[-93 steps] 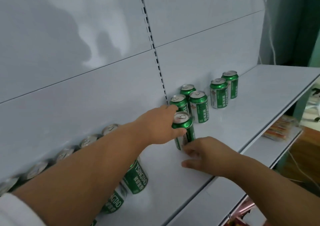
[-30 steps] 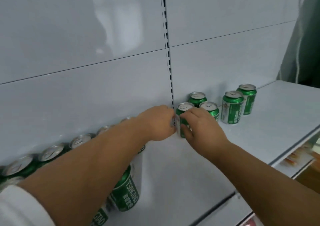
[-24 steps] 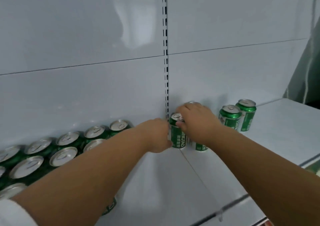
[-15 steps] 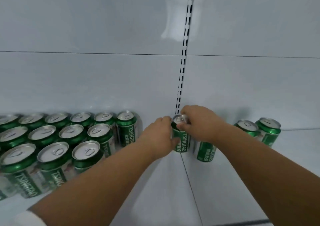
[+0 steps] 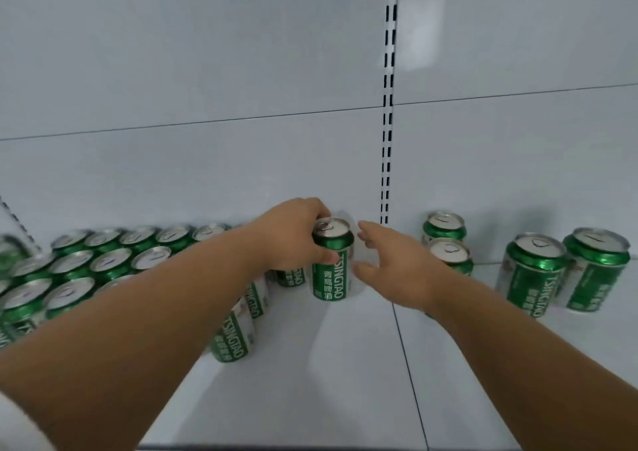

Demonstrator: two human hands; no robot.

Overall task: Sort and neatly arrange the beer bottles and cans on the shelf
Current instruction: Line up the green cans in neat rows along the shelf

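A packed block of green aluminium beer cans [image 5: 83, 271] fills the left of the white metal shelf [image 5: 345, 381]. The left hand [image 5: 293, 236] grips one upright green can [image 5: 329, 260]; the right hand [image 5: 397, 267] hovers beside it, fingers spread. Four loose green cans [image 5: 531, 271] stand rightward.

Both bare forearms reach forward, left hand [image 5: 293, 235] curled in a grip, right hand [image 5: 397, 264] beside it, fingers loosely spread
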